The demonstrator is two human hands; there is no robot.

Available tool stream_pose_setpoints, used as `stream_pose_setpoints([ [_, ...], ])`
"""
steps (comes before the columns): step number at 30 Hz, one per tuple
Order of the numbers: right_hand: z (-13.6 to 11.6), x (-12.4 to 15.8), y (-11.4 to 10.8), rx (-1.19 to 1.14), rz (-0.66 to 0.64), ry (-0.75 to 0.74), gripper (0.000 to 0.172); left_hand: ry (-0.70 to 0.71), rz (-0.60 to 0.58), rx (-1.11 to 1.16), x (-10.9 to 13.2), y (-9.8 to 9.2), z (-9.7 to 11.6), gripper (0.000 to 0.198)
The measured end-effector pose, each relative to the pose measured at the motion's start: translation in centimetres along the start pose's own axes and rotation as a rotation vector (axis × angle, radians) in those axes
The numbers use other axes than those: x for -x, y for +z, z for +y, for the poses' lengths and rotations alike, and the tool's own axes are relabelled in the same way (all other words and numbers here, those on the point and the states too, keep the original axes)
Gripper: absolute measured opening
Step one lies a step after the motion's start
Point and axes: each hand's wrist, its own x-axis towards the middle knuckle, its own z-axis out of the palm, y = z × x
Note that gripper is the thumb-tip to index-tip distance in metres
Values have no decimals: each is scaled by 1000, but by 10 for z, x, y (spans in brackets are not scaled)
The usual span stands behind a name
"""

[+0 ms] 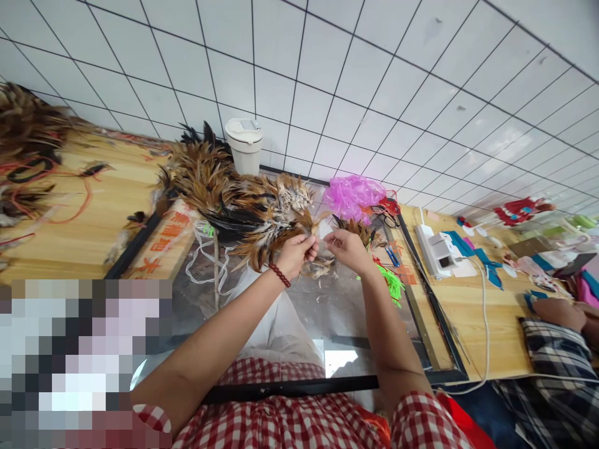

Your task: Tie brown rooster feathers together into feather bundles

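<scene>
In the head view my left hand, with a dark red bead bracelet at the wrist, is closed on a brown feather whose tip points up. Close to its right, my right hand has thumb and finger pinched together; what lies between them is too small to make out. Behind my left hand a large heap of brown and black feathers spreads over the table's far side. A smaller bunch of brown feathers lies behind my right hand. Loose pale fluff is scattered on the glass below my hands.
A white lidded cup stands by the tiled wall. A purple plastic bag, bright green strips and blue pens lie to the right. Beyond sit a white power strip with a cable and a co-worker's plaid sleeve.
</scene>
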Motion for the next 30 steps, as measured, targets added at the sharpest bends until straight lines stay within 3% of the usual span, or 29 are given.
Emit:
stream_pose_setpoints([
  [3, -1, 5, -6, 217, -238, -27, 15, 56, 77, 50, -1, 0, 4, 21],
  [6, -3, 6, -3, 298, -357, -74, 11, 69, 99, 67, -1, 0, 6, 21],
  [9, -4, 4, -1, 218, -300, -62, 10, 71, 112, 63, 0, 1, 6, 18],
  [13, -2, 1, -5, -267, -93, 99, 19, 36, 137, 21, 2, 4, 4, 16],
  [15, 0, 1, -8, -409, -69, 158, 27, 20, 139, 9, 3, 6, 3, 17],
  [17, 2, 2, -10, -333, -144, 151, 29, 30, 145, 18, 3, 6, 3, 18],
  [20, 5, 4, -6, 7, -330, 61, 29, 65, 158, 53, 2, 5, 4, 18],
  [23, 7, 4, 1, 216, -404, -13, 14, 77, 160, 63, 2, 4, 6, 17],
  [25, 8, 3, 2, 182, -362, -17, 5, 77, 169, 54, 2, 4, 6, 17],
  [30, 6, 2, -9, -264, -176, 143, 26, 77, 184, 42, 2, 5, 3, 18],
])
